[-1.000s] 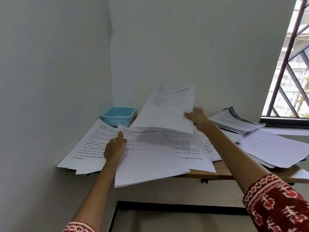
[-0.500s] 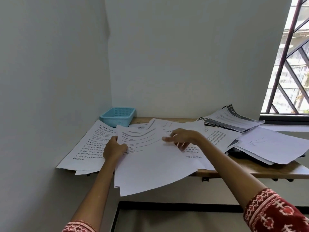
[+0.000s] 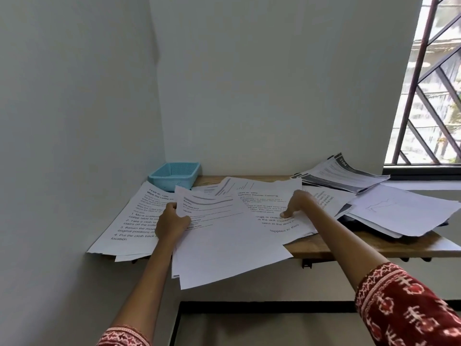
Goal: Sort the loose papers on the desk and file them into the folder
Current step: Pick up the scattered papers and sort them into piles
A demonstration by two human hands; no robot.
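Observation:
My left hand point(image 3: 172, 224) grips the left edge of a stack of white printed sheets point(image 3: 224, 243) that overhangs the front of the wooden desk point(image 3: 349, 247). My right hand point(image 3: 296, 204) rests with curled fingers on a printed sheet point(image 3: 277, 221) lying flat on the desk to the right of the stack. More printed pages point(image 3: 132, 221) lie at the desk's left end. A dark folder point(image 3: 354, 224) shows only as an edge under loose white sheets point(image 3: 404, 211) at the right.
A light blue plastic basket point(image 3: 174, 174) sits in the back left corner. A fanned pile of grey-banded documents point(image 3: 341, 176) lies at the back right by the window sill point(image 3: 424, 171). Walls close in at left and behind.
My right hand brought the raised sheet down onto the stack held by my left hand, then slid right to the sheet on the desk. My left hand kept its grip.

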